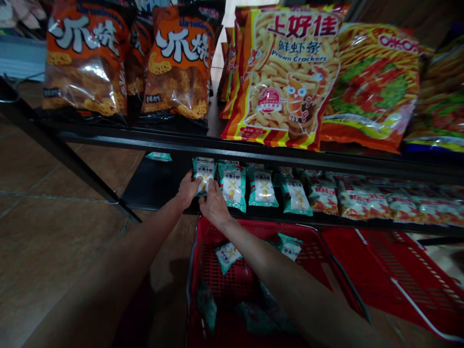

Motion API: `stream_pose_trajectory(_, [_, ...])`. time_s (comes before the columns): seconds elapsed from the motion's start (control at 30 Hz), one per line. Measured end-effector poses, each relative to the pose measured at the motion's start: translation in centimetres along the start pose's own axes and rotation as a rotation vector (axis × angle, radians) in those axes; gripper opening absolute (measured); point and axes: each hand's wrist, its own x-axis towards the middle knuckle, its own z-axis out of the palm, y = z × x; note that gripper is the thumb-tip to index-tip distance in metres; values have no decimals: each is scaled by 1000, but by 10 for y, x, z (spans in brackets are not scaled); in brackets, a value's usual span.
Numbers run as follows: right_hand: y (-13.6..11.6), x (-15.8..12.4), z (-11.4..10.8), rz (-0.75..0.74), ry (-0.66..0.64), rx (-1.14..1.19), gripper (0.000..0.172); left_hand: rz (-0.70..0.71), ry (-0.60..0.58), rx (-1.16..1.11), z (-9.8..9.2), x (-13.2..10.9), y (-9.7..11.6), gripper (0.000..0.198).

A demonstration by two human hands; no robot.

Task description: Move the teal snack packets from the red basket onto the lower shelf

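Note:
On the lower black shelf, both my hands close around a small teal-and-white snack bag that stands upright. My left hand grips its left side, thumb on the front. My right hand holds its lower right side, fingers against the front. Just right of it stands another teal snack bag, with more of the same kind along the row. Below my right forearm, a red shopping basket holds several teal bags, one of them near its left side. My right arm hides part of the basket.
Large orange chip bags and prawn cracker bags stand on the upper shelf above my hands. Red-and-white snack packs continue the lower row rightward. Another red basket sits at right. A slanted shelf leg is at left.

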Motion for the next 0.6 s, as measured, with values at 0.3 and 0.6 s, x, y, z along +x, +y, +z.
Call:
stream_pose_trajectory(0.3, [2, 4, -3, 28, -12, -28, 66, -91, 82, -213, 6, 6, -14, 37])
stream_pose_trajectory(0.6, [2, 5, -10, 27, -35, -104, 63, 84, 27, 413, 4, 17, -22, 36])
